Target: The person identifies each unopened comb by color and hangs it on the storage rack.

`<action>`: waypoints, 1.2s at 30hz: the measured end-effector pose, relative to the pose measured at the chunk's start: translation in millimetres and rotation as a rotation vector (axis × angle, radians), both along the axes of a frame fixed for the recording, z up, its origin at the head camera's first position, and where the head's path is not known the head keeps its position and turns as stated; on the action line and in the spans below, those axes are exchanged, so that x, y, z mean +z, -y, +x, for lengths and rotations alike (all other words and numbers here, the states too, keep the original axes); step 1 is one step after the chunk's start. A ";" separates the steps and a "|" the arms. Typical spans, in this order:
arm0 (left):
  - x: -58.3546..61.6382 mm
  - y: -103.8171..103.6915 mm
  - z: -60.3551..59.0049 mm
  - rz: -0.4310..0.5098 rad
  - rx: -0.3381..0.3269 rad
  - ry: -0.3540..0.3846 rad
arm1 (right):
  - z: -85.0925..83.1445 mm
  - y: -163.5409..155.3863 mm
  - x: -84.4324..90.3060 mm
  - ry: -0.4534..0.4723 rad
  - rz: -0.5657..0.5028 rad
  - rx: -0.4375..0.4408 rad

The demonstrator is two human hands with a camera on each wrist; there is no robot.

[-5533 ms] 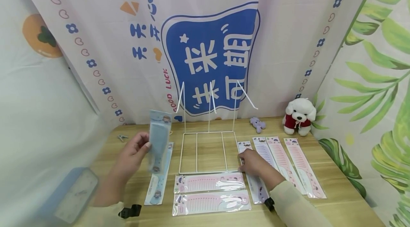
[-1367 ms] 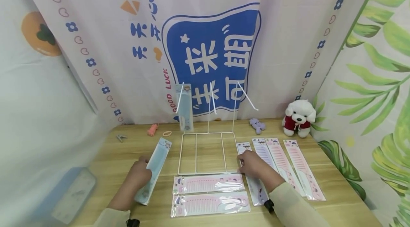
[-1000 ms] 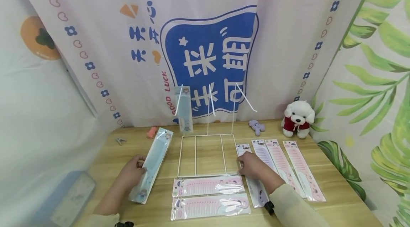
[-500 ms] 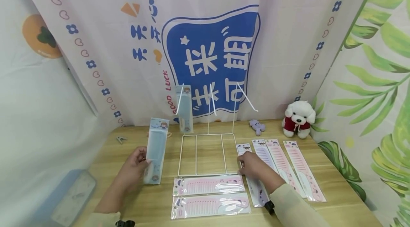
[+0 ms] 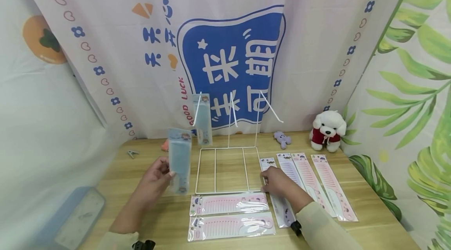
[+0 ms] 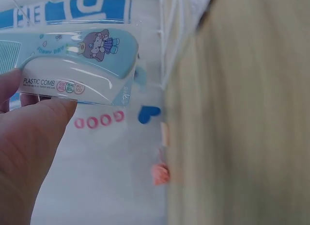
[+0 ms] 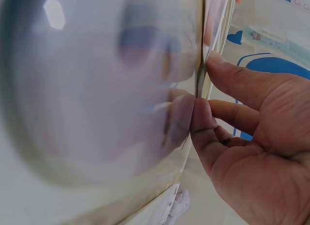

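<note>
Head view shows two pink comb packs [image 5: 230,214] at 6 o'clock on the worktop [image 5: 370,203]. At 8 o'clock the left hand [image 5: 155,181] pinches a blue comb pack [image 5: 179,160], upright, above the worktop. The right hand [image 5: 278,179], at 4 o'clock, rests on a flat pack [image 5: 280,199], fingers bent. The step seems to be hanging; next move needs the pack's hole aligned with a hook of the wire rack [image 5: 229,152], at 12 o'clock, where one pack [image 5: 202,118] hangs.

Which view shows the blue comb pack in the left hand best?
Head view: the whole blue comb pack is upright in the left hand, beside the wire rack. Left wrist shows only its printed end, close. Right wrist doesn't show it.
</note>
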State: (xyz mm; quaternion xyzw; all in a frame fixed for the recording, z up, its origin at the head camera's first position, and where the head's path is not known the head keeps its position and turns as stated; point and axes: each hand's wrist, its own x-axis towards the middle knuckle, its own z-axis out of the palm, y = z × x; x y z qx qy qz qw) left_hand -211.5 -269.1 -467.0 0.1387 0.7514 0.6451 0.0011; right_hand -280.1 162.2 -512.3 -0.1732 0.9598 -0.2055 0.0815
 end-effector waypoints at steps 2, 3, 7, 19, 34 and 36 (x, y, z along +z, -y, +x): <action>5.0 -5.5 0.3 0.017 -0.021 -0.011 | 0.2 -0.3 0.1 -0.004 -0.002 0.002; 7.4 -8.1 0.1 0.026 -0.033 -0.012 | 0.2 -0.3 0.2 -0.005 -0.003 0.002; 15.3 -17.8 -0.9 0.011 -0.029 -0.004 | 0.3 -0.3 0.6 -0.006 -0.003 0.003; 23.1 -29.8 -7.1 -0.023 0.049 0.094 | -0.1 0.7 1.3 0.009 0.003 -0.006; 15.2 -51.3 -26.8 0.060 0.200 0.152 | 1.0 0.6 2.9 0.011 -0.006 -0.009; 15.5 -57.4 -34.4 0.065 0.246 0.161 | 1.0 0.5 2.7 0.013 -0.005 -0.009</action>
